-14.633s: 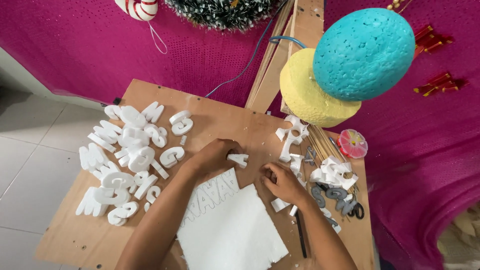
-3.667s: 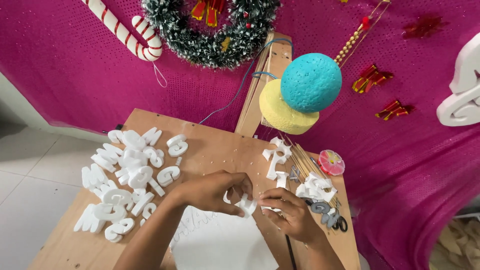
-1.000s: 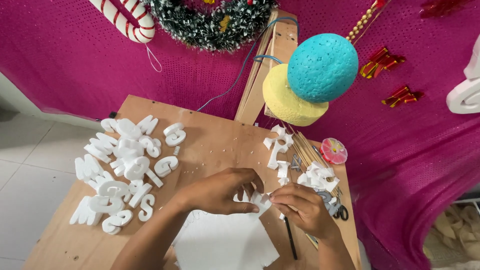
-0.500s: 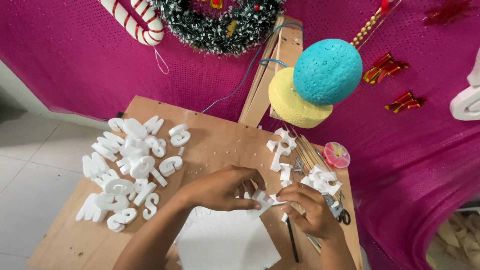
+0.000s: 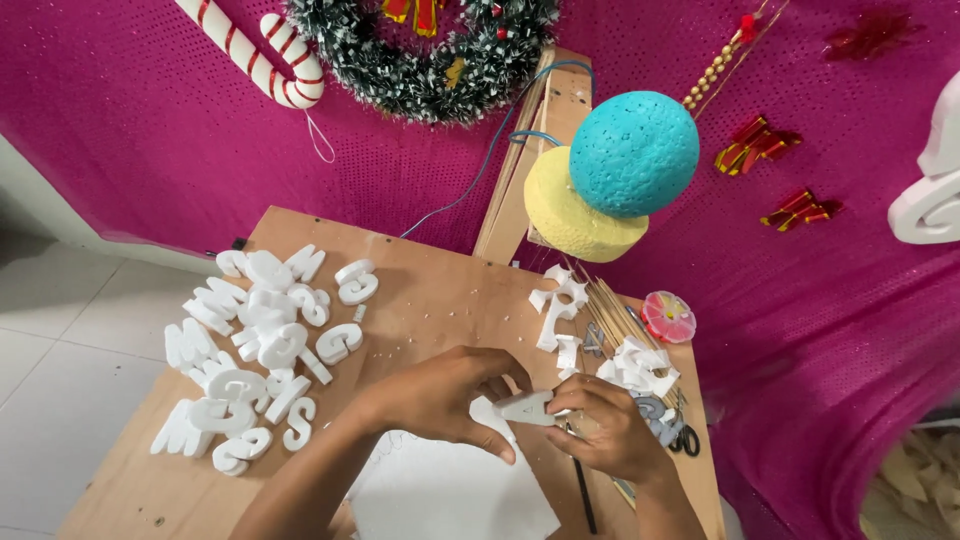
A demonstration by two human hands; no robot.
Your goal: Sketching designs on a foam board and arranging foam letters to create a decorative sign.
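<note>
Hidden or cut off: the lower edge of the view cuts both forearms and the white foam sheet (image 5: pixel 450 495); the right edge cuts a large white foam shape (image 5: pixel 930 170) on the wall; the top edge cuts the wreath (image 5: pixel 425 50) and the candy cane (image 5: pixel 260 55)
Hard to make out: the small tools by the scissors (image 5: pixel 680 432) lie jumbled and cannot be told apart; a dark thin tool (image 5: pixel 583 495) lies under the right wrist, its kind unclear
Left hand: the left hand (image 5: pixel 435 395) is curled, fingers closed together on the left end of the white foam piece (image 5: pixel 525 408)
Right hand: the right hand (image 5: pixel 610 430) pinches the right end of the same piece, thumb and fingers clamped on it
Foam piece: small, white, wedge-like, held between both hands just above the desk (image 5: pixel 430 300), over the top edge of the foam sheet
Letter pile: white foam letters (image 5: pixel 255 350) heaped on the left half of the desk, well apart from the hands; several overlap, so single shapes are partly hidden
Right-side scraps: white foam offcuts (image 5: pixel 560 305) and a bundle of thin wooden sticks (image 5: pixel 610 315) near the desk's right edge
Round pack: a small pink round disc (image 5: pixel 668 315) beside the sticks; its marking too small to tell
Above desk: a teal foam ball (image 5: pixel 633 152) overlaps a yellow foam round (image 5: pixel 575 215), hiding part of it
Backdrop: magenta cloth (image 5: pixel 150 130) with red bows (image 5: pixel 755 145)
</note>
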